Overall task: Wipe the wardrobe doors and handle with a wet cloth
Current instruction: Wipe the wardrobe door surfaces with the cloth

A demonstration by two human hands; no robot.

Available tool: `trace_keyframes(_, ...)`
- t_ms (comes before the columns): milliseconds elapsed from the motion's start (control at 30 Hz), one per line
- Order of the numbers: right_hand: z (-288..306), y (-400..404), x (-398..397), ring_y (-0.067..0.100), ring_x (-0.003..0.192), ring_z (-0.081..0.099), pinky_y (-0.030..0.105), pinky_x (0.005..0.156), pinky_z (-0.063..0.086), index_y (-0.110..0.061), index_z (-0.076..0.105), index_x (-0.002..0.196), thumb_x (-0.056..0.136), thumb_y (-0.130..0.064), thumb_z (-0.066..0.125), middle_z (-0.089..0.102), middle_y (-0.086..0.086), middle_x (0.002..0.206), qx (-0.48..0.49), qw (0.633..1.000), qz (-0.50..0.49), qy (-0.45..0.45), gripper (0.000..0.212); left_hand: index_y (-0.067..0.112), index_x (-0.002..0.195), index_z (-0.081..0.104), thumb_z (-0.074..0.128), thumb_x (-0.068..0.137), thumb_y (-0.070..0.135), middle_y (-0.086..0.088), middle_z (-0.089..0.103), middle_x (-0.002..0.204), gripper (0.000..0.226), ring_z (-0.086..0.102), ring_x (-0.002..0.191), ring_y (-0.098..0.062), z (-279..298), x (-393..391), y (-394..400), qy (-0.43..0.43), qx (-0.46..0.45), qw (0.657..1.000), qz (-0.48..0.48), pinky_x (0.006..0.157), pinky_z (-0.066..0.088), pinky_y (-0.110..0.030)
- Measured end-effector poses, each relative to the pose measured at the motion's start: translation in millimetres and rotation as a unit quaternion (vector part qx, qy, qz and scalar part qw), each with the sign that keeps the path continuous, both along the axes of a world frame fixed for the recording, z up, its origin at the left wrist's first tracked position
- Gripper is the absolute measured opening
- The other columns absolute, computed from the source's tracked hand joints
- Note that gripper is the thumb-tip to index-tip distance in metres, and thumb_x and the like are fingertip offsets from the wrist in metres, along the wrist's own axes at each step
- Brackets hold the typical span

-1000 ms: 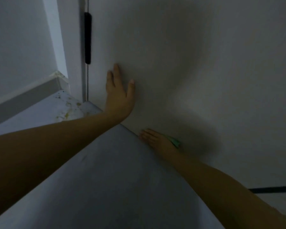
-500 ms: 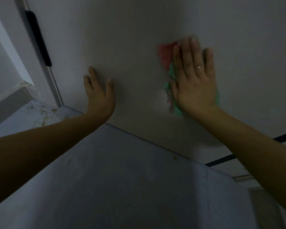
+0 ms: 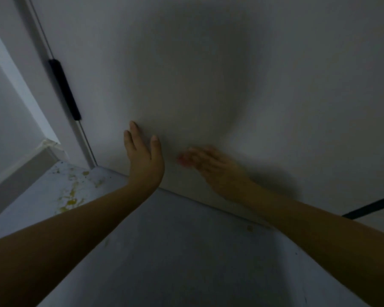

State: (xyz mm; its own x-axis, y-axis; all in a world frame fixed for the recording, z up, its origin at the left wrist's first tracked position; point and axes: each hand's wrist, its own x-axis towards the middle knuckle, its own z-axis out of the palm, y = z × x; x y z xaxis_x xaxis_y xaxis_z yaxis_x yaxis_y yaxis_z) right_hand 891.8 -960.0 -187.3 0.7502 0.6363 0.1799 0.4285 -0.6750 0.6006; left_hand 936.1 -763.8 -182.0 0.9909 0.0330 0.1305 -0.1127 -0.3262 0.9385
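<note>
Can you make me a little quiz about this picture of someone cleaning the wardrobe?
1. True or false: the left hand lies flat on the wardrobe door.
2. Which hand presses the cloth on the door? A) left B) right C) both
3. Fill in: the long black handle is on the ____ side of the picture.

Key: 1. True. 2. B, the right hand, blurred; only a red bit of cloth shows by its fingertips. 3. Left.

Wardrobe door (image 3: 208, 74) smooth matt white, handle (image 3: 64, 89) matt black, maybe plastic; floor (image 3: 186, 251) stained.
</note>
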Motion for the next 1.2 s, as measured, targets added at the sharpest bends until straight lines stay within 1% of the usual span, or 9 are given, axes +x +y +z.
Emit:
trace_keyframes(100,65.0,-10.4,-15.7,0.03,0.134,0.032,0.038,0.12,0.003,0.003,0.04,0.137,0.083,-0.014,0.063,0.039,0.01,0.144,0.105,0.982,-0.013,-0.153,0.061,0.017,0.152,-0.003,0.028,0.102,0.037,-0.008,-0.008,0.16,0.062,-0.004,0.147,-0.016,2.6,-0.3,4.4,0.007,-0.005,1.0,-0.017,0.106,-0.003,-0.018)
trace_keyframes(233,126.3,15.2,7.0,0.032,0.137,0.026,0.037,0.116,-0.001,0.001,0.036,0.142,0.088,-0.029,0.052,0.04,0.017,0.147,0.164,0.946,-0.077,-0.27,0.064,0.015,0.152,-0.001,0.03,0.102,0.034,-0.009,-0.006,0.16,0.062,-0.003,0.147,-0.016,-2.1,1.4,0.9,-0.005,0.004,1.0,-0.003,0.107,-0.003,-0.018)
trace_keyframes(433,31.8,31.1,27.7,0.025,0.134,0.042,0.041,0.117,0.01,-0.007,0.043,0.139,0.081,-0.013,0.035,0.048,0.007,0.142,-0.058,0.996,0.029,-0.064,0.059,0.012,0.152,0.0,0.033,0.103,0.03,-0.013,-0.006,0.159,0.062,-0.003,0.147,-0.019,-6.6,1.1,-4.5,-0.021,0.016,1.0,0.015,0.106,-0.004,-0.016)
trace_keyframes(567,-17.0,-31.8,-34.7,0.018,0.139,0.033,0.034,0.12,-0.003,-0.003,0.046,0.139,0.081,-0.009,0.031,0.042,0.007,0.147,-0.161,0.983,-0.002,0.088,0.06,0.014,0.153,-0.002,0.031,0.103,0.033,-0.012,-0.008,0.159,0.063,-0.005,0.147,-0.019,-4.7,-3.5,-4.5,-0.007,0.017,1.0,0.011,0.107,-0.004,-0.019)
trace_keyframes(733,18.5,-101.7,-83.2,0.018,0.148,0.001,0.038,0.12,0.002,-0.003,0.031,0.144,0.098,-0.011,0.034,0.003,0.008,0.16,-0.061,0.996,-0.029,-0.062,0.047,0.013,0.152,-0.006,0.032,0.102,0.037,-0.012,-0.011,0.159,0.067,-0.007,0.147,-0.02,-4.7,-22.4,-26.6,0.019,0.021,0.999,-0.025,0.107,-0.004,-0.021)
trace_keyframes(867,68.5,-88.1,-72.2,0.023,0.147,0.011,0.042,0.119,0.007,-0.005,0.035,0.146,0.095,-0.026,0.051,0.022,0.009,0.154,0.047,0.972,-0.048,-0.225,0.057,0.015,0.151,-0.008,0.033,0.102,0.036,-0.011,-0.012,0.159,0.068,-0.007,0.147,-0.02,-5.5,-39.1,-46.5,0.03,0.008,0.998,-0.048,0.108,-0.003,-0.022)
trace_keyframes(1033,-4.1,-72.4,-40.1,0.023,0.136,0.032,0.042,0.119,0.006,-0.003,0.021,0.147,0.088,-0.009,0.039,0.042,0.003,0.147,-0.004,0.993,0.031,-0.11,0.061,0.012,0.151,-0.007,0.037,0.102,0.031,-0.016,-0.011,0.158,0.069,-0.007,0.147,-0.023,-7.8,-44.9,-74.1,0.028,-0.012,0.999,0.019,0.109,-0.003,-0.023)
trace_keyframes(1133,-76.5,-78.1,-36.6,0.019,0.135,0.041,0.039,0.12,0.005,-0.005,0.047,0.137,0.085,-0.016,0.024,0.047,0.003,0.143,-0.162,0.984,0.068,-0.003,0.058,0.014,0.152,-0.004,0.034,0.102,0.032,-0.013,-0.009,0.159,0.065,-0.006,0.147,-0.02,-17.3,-54.0,-78.6,0.019,-0.021,1.0,0.005,0.108,-0.004,-0.02)
trace_keyframes(1200,-118.2,-93.9,-45.1,0.02,0.144,0.024,0.027,0.119,0.007,-0.006,0.03,0.147,0.092,-0.033,0.017,0.028,0.013,0.154,-0.185,0.98,0.01,0.068,0.063,0.016,0.152,-0.003,0.034,0.102,0.034,-0.012,-0.009,0.159,0.065,-0.006,0.147,-0.018,-22.9,-64.6,-83.0,0.02,-0.017,1.0,-0.011,0.108,-0.003,-0.02)
